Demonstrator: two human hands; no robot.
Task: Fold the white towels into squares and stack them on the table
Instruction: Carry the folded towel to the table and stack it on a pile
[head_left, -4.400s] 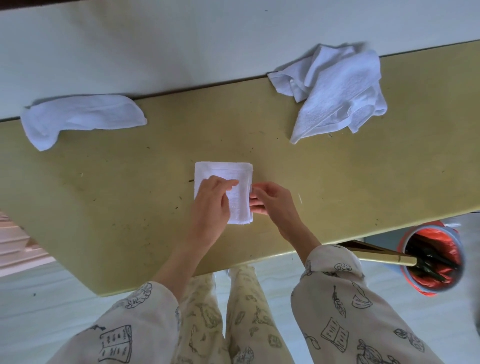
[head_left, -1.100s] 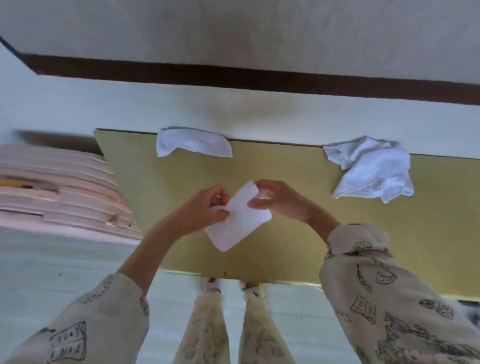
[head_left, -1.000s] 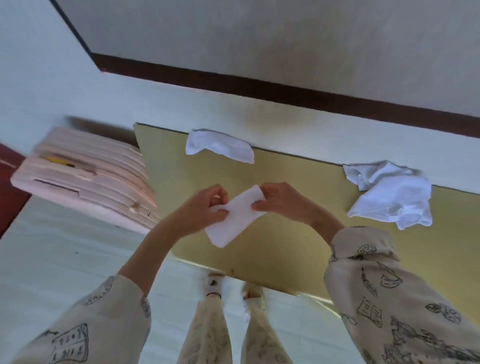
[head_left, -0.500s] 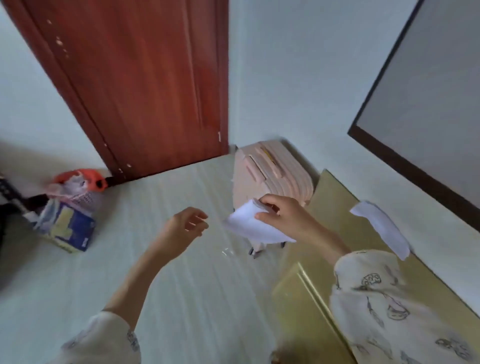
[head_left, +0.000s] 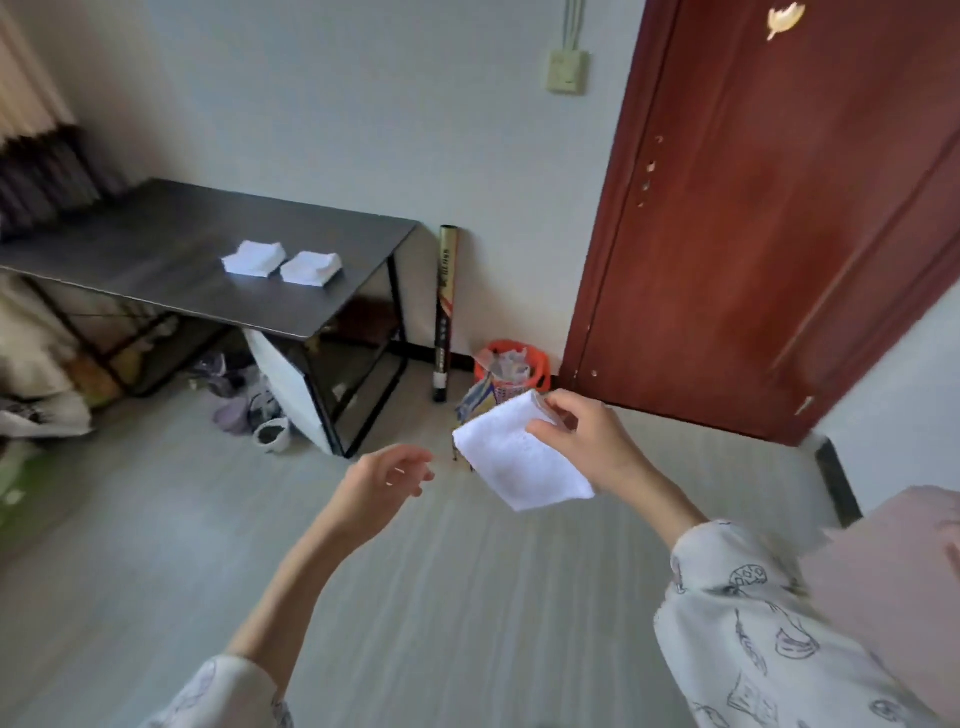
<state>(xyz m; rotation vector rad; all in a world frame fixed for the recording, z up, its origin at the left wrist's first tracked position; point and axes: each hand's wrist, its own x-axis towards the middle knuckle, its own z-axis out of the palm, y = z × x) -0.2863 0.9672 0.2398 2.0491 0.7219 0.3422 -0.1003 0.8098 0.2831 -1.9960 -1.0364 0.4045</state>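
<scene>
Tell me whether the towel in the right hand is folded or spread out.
Folded. The towel is a compact, flat square with straight edges, pinched at one corner by the right hand.

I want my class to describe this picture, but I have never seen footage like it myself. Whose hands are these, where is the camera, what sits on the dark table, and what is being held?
The camera is worn on a person's head, looking forward and down, so the two arms reaching in from below are that person's own. No machine is involved. The right hand pinches a folded white towel in the air. The left hand is open and holds nothing. Across the room stands a dark table with two small stacks of folded white towels side by side. Beside it are a red bin and a brown door.
</scene>
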